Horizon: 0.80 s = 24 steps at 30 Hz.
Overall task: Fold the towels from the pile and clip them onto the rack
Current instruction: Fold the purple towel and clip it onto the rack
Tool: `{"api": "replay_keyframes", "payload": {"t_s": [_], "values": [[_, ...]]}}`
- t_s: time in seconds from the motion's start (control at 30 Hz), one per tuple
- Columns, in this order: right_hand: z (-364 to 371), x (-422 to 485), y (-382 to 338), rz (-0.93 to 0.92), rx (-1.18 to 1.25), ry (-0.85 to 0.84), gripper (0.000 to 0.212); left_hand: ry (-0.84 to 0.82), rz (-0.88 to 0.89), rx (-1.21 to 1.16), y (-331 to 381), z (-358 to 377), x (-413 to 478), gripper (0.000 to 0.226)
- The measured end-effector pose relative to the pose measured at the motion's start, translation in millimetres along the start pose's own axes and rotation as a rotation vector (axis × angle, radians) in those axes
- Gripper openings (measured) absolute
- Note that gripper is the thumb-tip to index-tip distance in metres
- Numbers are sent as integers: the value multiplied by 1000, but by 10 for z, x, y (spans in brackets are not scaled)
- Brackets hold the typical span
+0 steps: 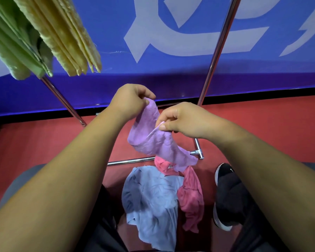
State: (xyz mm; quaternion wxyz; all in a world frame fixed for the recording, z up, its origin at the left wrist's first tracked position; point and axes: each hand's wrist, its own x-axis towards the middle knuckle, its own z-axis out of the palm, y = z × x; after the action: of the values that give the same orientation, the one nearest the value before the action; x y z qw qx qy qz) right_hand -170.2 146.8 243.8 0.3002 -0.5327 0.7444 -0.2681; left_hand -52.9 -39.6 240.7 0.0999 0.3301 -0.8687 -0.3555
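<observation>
Left hand: my left hand [130,99] is curled, thumb and fingertips pinching the upper edge of the purple towel [158,142].
Right hand: my right hand [182,120] pinches another edge of the same towel between thumb and forefinger, lower and nearer to me than the left.
Purple towel: held in the air between both hands, crumpled and not yet folded. It hangs in front of the rack [217,50], and its lower end overlaps the pink towel [191,193] in my view; I cannot tell whether they touch.
Pile: the pink towel and a blue towel [153,197] lie rumpled side by side on the red floor [44,142], blue on the left, directly below my hands.
Rack: chrome uprights rise on either side of my hands, with a low crossbar just beyond the pile.
Hung towels: folded green towels [13,51] and yellow towels [65,37] hang side by side at upper left.
Shoe: a black shoe [225,188] stands just right of the pile.
Backdrop: a blue banner [171,70] with white shapes stands behind the rack.
</observation>
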Motion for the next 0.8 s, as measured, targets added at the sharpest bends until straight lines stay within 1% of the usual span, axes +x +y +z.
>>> {"api": "replay_keyframes", "payload": {"t_s": [0.13,0.3,0.5,0.63,0.8], "values": [[6,16,68,36,-44,104,20,-93,93,-3,17,54,-19,41],[-8,25,89,102,19,276,13,-179,110,-29,100,102,-61,42],[-17,75,175,160,138,414,12,-225,105,-127,148,102,-125,29],[2,109,204,165,173,439,13,-258,118,-132,199,104,-151,17],[1,98,177,157,149,453,11,-281,127,-143,214,110,-169,18]]}}
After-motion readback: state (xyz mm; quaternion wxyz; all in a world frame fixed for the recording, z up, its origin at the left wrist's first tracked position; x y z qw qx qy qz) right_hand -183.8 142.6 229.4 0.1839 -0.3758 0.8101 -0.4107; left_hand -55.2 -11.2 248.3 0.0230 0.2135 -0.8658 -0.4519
